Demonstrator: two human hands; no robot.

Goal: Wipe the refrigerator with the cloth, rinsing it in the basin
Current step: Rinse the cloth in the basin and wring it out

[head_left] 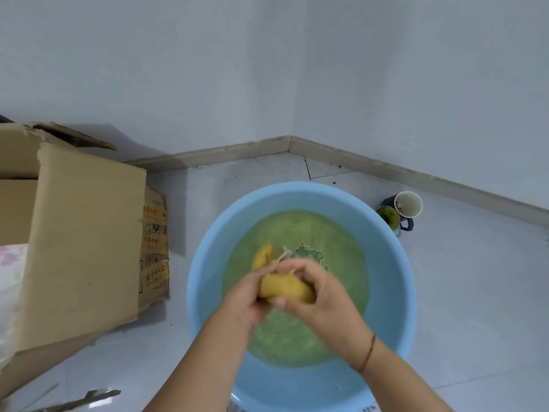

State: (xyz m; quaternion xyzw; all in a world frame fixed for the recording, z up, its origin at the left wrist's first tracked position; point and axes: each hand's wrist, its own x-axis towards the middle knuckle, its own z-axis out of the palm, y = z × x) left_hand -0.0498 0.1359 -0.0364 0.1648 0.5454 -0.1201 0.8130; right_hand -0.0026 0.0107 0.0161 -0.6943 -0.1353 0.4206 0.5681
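Yellow cloth (286, 288) is bunched between two hands over one blue basin (392, 269) of greenish water on the floor, probably held there so wrung drips fall back in. The left hand (246, 295) and right hand (320, 289) each keep a tight grip clenched round this single cloth, one loose end poking out beyond the fingers. One cardboard box (83, 233) stands to the left; one white cup (408, 203) and one dark mug (388, 201) sit by the wall, and no refrigerator is in view
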